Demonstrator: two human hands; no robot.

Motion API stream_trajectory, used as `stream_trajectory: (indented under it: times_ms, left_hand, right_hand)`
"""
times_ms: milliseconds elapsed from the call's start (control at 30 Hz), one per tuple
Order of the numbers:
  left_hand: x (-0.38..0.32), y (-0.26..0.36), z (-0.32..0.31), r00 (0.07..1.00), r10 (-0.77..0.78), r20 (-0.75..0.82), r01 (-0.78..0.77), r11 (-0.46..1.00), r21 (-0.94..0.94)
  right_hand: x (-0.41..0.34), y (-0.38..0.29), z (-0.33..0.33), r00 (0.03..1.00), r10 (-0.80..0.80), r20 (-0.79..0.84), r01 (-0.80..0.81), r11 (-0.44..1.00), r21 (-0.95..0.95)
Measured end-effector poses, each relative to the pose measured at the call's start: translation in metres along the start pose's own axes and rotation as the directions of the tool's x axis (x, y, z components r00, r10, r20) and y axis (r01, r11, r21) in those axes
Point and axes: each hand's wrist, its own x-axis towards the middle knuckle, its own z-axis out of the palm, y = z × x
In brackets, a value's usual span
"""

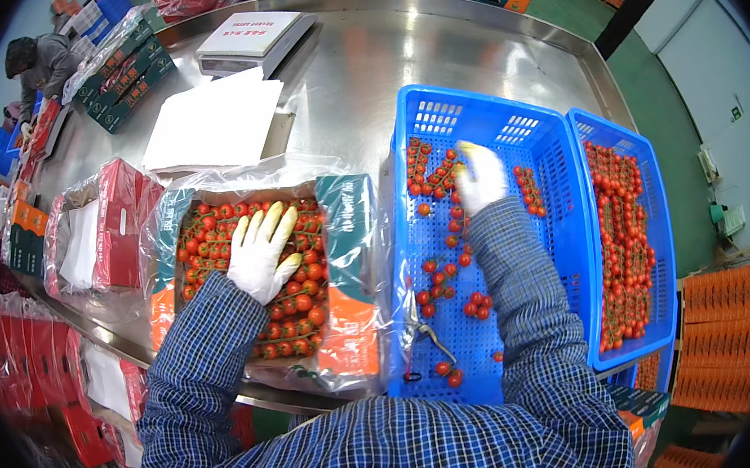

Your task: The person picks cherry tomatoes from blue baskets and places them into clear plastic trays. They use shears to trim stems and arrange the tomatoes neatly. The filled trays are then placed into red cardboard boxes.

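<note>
My left hand [262, 255], in a white glove with yellowed fingertips, lies flat with fingers spread on rows of cherry tomatoes on the vine [300, 302]. These fill a green-and-orange cardboard box [345, 271] lined with clear plastic film. My right hand [481, 176], gloved the same way, reaches into a blue perforated plastic crate [460, 341]. Its fingertips are at a truss of cherry tomatoes [440, 177]; whether they grip it is hidden. More small trusses lie scattered on the crate floor, one of them [530, 190] right of that hand. Snips [417, 324] lie at the crate's left side.
A second blue crate [661, 240], holding many tomato trusses [623, 244], adjoins on the right. On the steel table [364, 52] are white paper sheets [212, 124], a scale [254, 36] and a red box [120, 224]. A co-worker [47, 66] stands at far left.
</note>
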Motion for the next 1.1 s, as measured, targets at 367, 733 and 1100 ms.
stream_trajectory:
  times_ms: [367, 733, 1100]
  left_hand:
    - [-0.003, 0.0, 0.001, 1.0, -0.007, -0.007, 0.007, 0.999, 0.04]
    - [-0.012, -0.01, 0.022, 0.981, 0.064, -0.182, -0.075, 0.996, -0.054]
    - [-0.014, -0.011, 0.025, 0.982, 0.023, -0.185, -0.044, 0.993, -0.109]
  right_hand:
    - [-0.078, 0.217, 0.013, 0.677, 0.708, 0.2, -0.723, 0.69, 0.005]
    - [0.0, -0.094, -0.03, 0.531, 0.108, 0.841, -0.824, -0.167, 0.541]
    - [0.039, -0.238, 0.102, 0.666, -0.365, 0.65, 0.483, 0.876, -0.004]
